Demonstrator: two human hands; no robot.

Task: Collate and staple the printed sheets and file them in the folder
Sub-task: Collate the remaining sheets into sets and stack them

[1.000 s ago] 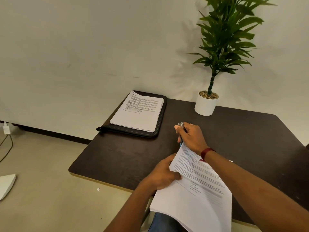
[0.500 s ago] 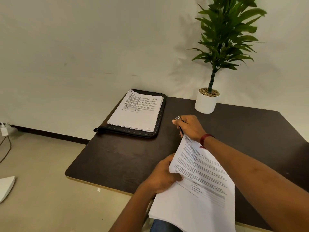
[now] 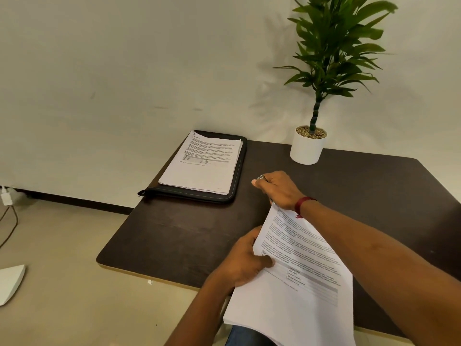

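Left hand (image 3: 245, 260) pinches the sheets (image 3: 299, 283) by the left edge at the table (image 3: 199, 233) front, right hand (image 3: 278, 189) curls round a likely stapler (image 3: 260, 177) at the top corner — light, floppy paper, best gripped near that corner.

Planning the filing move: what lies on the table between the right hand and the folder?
Only bare dark table lies between right hand and folder, per the head view.

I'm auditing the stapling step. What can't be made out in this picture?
Head view:
Metal tool: mostly hidden inside the right hand.
Top corner of the held sheets: covered by that hand, so any staple is unseen.
Their lower edge: cut off by the frame.
Print on the stack atop the folder: too small.
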